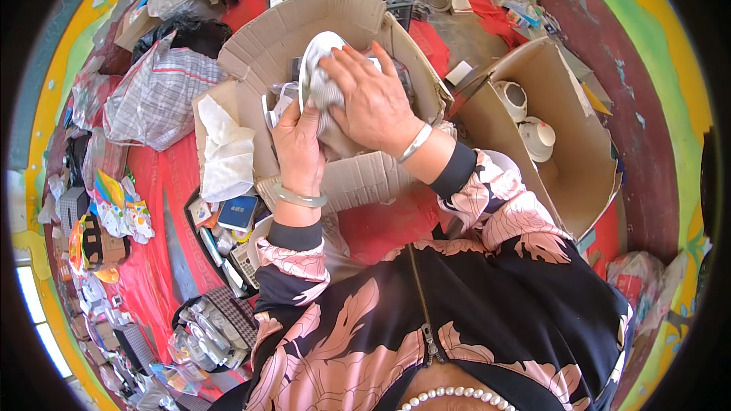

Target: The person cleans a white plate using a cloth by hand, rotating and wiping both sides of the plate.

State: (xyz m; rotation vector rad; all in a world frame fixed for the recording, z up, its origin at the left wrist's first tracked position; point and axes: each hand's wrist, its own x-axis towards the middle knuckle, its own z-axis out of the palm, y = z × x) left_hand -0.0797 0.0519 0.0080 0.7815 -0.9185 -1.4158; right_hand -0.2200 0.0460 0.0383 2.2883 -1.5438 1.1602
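Observation:
Above the open cardboard box point(304, 19) in front of me, my left hand point(299, 144) grips a white, round-rimmed piece point(311, 57), tilted up on its edge. Its exact kind cannot be made out, since cloth and fingers cover much of it. A grey-and-white striped cloth point(326, 95) lies against its face. My right hand point(373, 99) presses and holds this cloth on the piece, fingers extended across it. Beneath my hands, the box contents are mostly hidden.
A second cardboard box point(582, 137) at right holds two white round fixtures point(537, 139). White tissue point(225, 148) hangs on the box's left flap. A bin with a blue booklet point(237, 213) stands at lower left. A checked bag point(160, 95) and assorted goods crowd the left.

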